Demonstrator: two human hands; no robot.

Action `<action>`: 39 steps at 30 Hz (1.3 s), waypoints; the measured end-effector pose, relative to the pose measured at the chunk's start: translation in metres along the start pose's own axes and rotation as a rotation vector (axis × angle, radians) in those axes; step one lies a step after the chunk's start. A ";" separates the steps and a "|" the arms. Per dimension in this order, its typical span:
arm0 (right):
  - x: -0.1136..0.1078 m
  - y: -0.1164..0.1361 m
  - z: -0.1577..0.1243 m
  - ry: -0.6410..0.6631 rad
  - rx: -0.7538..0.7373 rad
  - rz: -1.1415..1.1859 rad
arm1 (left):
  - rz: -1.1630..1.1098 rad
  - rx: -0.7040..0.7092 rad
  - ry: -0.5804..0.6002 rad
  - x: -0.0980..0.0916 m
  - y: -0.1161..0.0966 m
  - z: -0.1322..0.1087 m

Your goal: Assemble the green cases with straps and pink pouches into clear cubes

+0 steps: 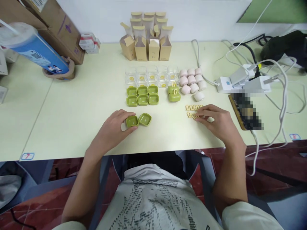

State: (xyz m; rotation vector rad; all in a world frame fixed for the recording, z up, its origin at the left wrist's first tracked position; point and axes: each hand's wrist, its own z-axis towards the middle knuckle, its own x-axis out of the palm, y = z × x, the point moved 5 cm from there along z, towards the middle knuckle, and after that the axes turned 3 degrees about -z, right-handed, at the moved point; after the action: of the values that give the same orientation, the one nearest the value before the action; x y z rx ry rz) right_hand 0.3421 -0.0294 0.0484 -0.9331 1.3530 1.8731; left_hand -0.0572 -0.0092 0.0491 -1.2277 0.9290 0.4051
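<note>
My left hand [117,124] rests on the pale table [72,111], fingers curled around an open green case [138,120] whose two halves lie flat. My right hand [213,119] pinches at a small group of yellow loop-shaped clips [193,110] lying on the table; which clip it holds is hidden by the fingertips. Beyond the left hand sit six green cases [142,95] in two rows. Two more green cases with a yellow clip on top [174,93] stand to their right.
Clear plastic boxes [151,76] line up behind the green cases, pink cases [193,82] to their right, brown cartons [147,41] at the wall. A power strip with cables [242,81] and a blurred dark item [247,110] lie right; a blue cylinder [33,48] left.
</note>
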 end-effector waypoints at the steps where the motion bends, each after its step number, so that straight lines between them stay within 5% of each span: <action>1: 0.001 0.000 0.000 -0.006 -0.008 -0.016 | -0.001 0.002 -0.006 0.000 0.000 0.000; 12: 0.005 0.002 0.003 0.030 -0.018 -0.111 | 0.001 0.036 -0.018 0.002 0.001 0.004; 18: -0.002 0.052 0.000 -0.036 -0.099 0.022 | -0.002 0.064 -0.029 0.011 -0.007 0.005; 22: 0.046 0.108 0.004 0.014 -0.246 0.059 | -0.040 0.081 -0.018 0.021 -0.017 0.005; 26: 0.094 0.132 0.007 0.093 -0.319 -0.131 | -0.078 0.146 -0.006 0.025 -0.020 0.003; 32: 0.086 0.113 0.005 0.061 -0.284 -0.238 | -0.065 0.203 -0.005 0.025 -0.022 0.003; 39: 0.072 0.100 0.007 -0.020 -0.155 0.023 | -0.140 0.222 0.046 0.044 -0.041 0.001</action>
State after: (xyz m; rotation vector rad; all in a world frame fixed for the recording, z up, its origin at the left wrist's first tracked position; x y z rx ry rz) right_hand 0.2195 -0.0435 0.0407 -0.9758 1.2248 2.0221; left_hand -0.0018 -0.0305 0.0404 -1.0933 0.8955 0.1586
